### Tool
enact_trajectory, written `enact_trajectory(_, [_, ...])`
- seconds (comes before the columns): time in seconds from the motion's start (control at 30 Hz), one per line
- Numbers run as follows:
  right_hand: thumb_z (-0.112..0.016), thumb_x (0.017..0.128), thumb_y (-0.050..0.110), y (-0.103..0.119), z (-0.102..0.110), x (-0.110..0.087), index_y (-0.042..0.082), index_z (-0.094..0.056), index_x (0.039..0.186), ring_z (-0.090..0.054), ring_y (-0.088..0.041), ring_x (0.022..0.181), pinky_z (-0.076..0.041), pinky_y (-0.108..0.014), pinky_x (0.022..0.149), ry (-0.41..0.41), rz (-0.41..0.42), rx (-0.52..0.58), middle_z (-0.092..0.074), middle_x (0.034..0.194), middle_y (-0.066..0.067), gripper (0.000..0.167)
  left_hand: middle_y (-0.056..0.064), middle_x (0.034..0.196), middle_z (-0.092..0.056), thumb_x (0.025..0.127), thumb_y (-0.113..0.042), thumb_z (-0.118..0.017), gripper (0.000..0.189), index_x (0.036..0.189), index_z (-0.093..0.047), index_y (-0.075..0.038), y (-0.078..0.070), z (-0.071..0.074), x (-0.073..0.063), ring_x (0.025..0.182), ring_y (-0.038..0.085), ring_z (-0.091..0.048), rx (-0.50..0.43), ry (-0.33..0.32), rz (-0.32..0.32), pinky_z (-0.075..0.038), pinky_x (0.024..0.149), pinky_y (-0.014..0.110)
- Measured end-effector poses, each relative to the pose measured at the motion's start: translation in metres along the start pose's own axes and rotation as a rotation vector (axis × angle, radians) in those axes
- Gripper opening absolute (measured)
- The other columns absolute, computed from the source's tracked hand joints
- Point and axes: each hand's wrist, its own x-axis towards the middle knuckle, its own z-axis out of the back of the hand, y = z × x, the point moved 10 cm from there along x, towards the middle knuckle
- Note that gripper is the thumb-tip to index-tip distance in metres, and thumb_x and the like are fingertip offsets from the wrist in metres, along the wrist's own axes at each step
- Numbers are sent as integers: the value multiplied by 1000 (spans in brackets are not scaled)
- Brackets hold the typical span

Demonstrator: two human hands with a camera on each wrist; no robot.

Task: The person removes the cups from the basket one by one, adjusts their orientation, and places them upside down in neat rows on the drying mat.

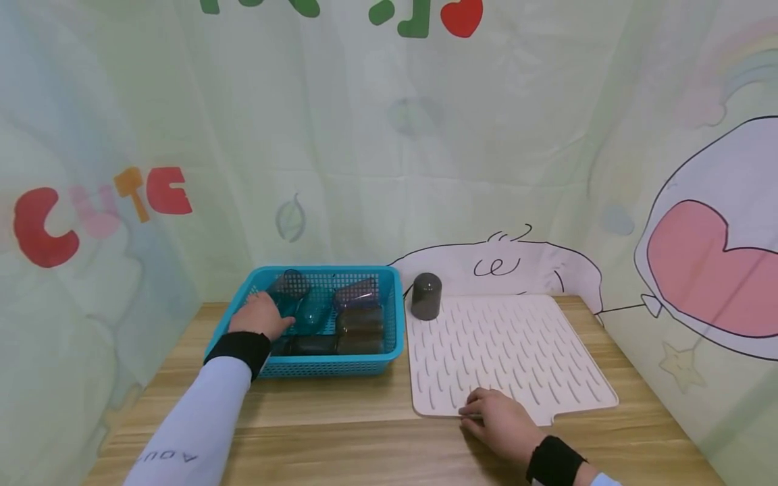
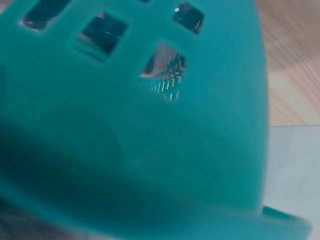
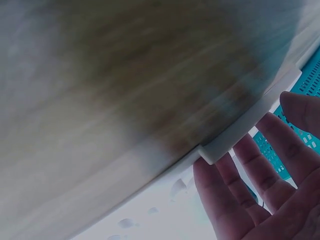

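Observation:
My left hand (image 1: 261, 316) reaches over the left side of a blue plastic basket (image 1: 328, 370), among the cups lying there, its thumb pointing right. Its other fingers are mostly hidden, so I cannot tell whether they hold a cup. Nearest to it are a clear dark cup (image 1: 290, 283) and a teal cup (image 1: 315, 307). In the left wrist view the basket wall (image 2: 200, 150) fills most of the picture. My right hand (image 1: 504, 424) rests at the front edge of a white ridged drying mat (image 1: 486, 364), fingers loosely bent; the right wrist view shows the fingertips by the mat's edge (image 3: 235, 135).
A dark grey cup (image 1: 426, 297) stands upside down on the mat's back left corner. Brown cups (image 1: 360, 322), a purplish cup (image 1: 357, 293) and a dark cup (image 1: 311, 345) lie in the basket. A printed curtain (image 1: 340, 202) closes off the wooden table (image 1: 340, 432) behind.

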Motion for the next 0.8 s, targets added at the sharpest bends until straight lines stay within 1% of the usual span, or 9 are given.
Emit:
enact_trajectory(0.13, [-77,90,26,1,0,0,16,-82,99,-66,-13,90,-57,-33,78,0,5,2,-68,99,7,14,46,136,-43,97,-41,-65,87,140,-31,26,0,5,-3,119,55,-55,-11,-16,-24,-50,100,62])
enact_trajectory(0.2, [-77,91,26,0,0,0,16,-82,100,-65,-13,90,-57,-33,78,1,5,1,-68,99,8,15,46,136,-43,97,-42,-64,88,140,-30,26,-1,9,-6,118,55,-56,-18,-25,-33,-50,99,62])
enact_trajectory(0.23, [-77,90,26,0,0,0,16,-82,100,-65,-13,90,-57,-33,77,1,4,4,-68,99,8,15,45,135,-44,97,-44,-64,88,140,-30,26,-2,11,-7,115,53,-58,-22,-31,-37,-51,98,61])
enact_trajectory(0.37, [-77,90,26,0,0,0,16,-82,100,-66,-13,90,-57,-33,78,2,-1,8,-68,99,7,15,44,140,-41,97,-49,-62,94,144,-26,24,-6,20,-15,116,52,-57,-43,-47,-44,-50,100,61])
enact_trajectory(0.47, [-77,90,26,0,0,-1,16,-82,100,-67,-14,91,-57,-34,79,3,-4,8,-68,99,7,15,43,143,-40,97,-52,-61,95,146,-26,22,-10,27,-21,119,52,-55,-68,-66,-60,-48,103,61])
enact_trajectory(0.6, [-76,91,26,0,0,-1,16,-81,101,-67,-15,92,-58,-35,80,7,-4,8,-68,100,6,15,41,148,-38,97,-54,-61,97,148,-26,20,-15,32,-26,128,53,-49,-113,-99,-81,-44,108,62])
enact_trajectory(0.7, [-76,91,26,1,-1,-1,16,-81,101,-66,-14,92,-57,-34,79,10,-1,13,-68,100,6,16,40,150,-37,96,-58,-61,99,150,-26,17,-16,35,-31,133,53,-46,-162,-120,-77,-42,110,63])
enact_trajectory(0.8, [-76,91,26,0,-2,-1,16,-81,102,-66,-14,91,-57,-33,78,15,1,15,-68,100,7,16,37,154,-34,94,-65,-59,105,154,-23,14,-19,35,-34,137,52,-42,-231,-115,-65,-40,111,63])
